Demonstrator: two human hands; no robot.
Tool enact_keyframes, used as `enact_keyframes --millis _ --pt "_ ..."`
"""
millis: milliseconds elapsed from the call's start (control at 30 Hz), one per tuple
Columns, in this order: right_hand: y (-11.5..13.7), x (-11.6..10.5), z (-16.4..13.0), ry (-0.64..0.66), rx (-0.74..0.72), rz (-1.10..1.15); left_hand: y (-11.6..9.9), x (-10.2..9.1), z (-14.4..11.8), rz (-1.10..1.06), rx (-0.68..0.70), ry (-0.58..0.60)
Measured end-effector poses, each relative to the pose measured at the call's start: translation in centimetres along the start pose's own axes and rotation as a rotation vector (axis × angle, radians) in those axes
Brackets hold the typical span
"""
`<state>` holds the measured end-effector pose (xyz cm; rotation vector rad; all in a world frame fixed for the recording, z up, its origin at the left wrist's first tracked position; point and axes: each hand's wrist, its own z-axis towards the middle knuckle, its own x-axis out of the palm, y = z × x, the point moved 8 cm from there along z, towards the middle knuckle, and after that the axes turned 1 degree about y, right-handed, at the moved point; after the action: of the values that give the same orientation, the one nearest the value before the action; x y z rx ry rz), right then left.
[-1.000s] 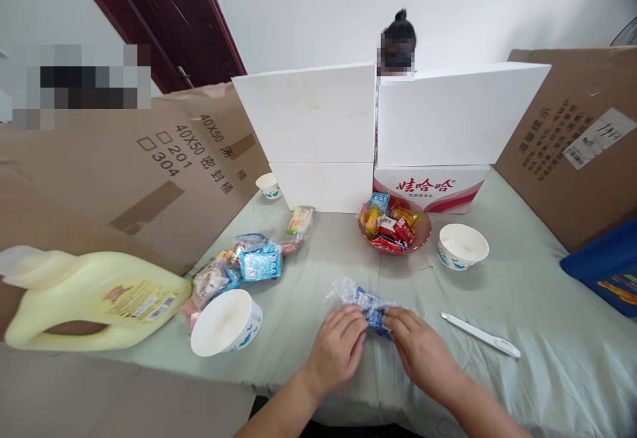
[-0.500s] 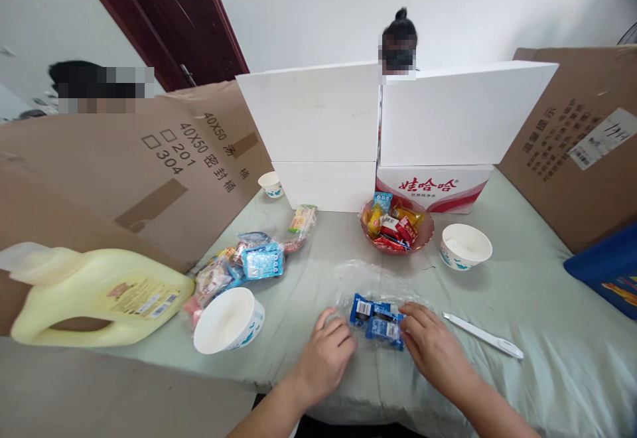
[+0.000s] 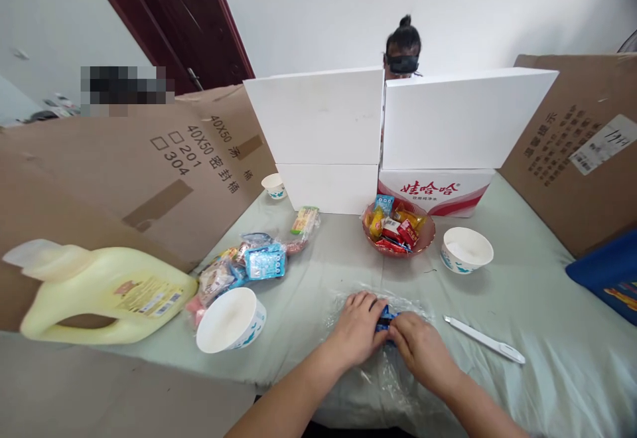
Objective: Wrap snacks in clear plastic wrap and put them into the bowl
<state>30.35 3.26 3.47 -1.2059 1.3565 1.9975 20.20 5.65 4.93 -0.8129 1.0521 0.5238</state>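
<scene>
Blue snack packets (image 3: 385, 322) sit on clear plastic wrap (image 3: 378, 365) at the worktop's near edge; my left hand (image 3: 355, 325) and right hand (image 3: 421, 348) pinch them closed-fingered; I judge an even, gentle grip best

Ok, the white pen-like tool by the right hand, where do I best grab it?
Probably mid-shaft, pinching from above: the white tool lies flat and slanted on the cloth, clear of the right hand, its thicker end pointing right toward you.
</scene>
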Motion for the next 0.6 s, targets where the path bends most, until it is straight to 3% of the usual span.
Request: enact_keyframes --millis 67,133,267,400,500,567,600 --pt "-2.0 0.0 0.3 -0.152 0.007 -0.079 1.0 0.7 -0.1 -0.007 -0.046 0.038" --pt "-3.3 0.5 0.0 -0.220 -0.011 -0.170 2.0 0.7 -0.9 -0.014 -0.095 0.059" --pt "-4.4 2.2 -0.3 -0.152 -0.023 -0.277 3.3 -0.1 -2.8 -0.058 -0.203 0.111" --pt "-4.7 2.6 -0.4 -0.134 0.000 -0.284 3.4 -0.2 -3.9 -0.138 -0.266 0.320" --pt "-4.9 2.8 -0.4 -0.141 0.005 -0.281 3.7 -1.1 -3.1 -0.270 -0.300 0.499" --pt "-5.1 3.0 -0.3 -0.141 0.006 -0.281 4.3 -2.7 -0.9 -0.456 -0.354 0.501" --pt "-5.1 3.0 -0.3 -0.137 0.004 -0.283 4.6 -3.9 0.9 -0.551 -0.378 0.439"
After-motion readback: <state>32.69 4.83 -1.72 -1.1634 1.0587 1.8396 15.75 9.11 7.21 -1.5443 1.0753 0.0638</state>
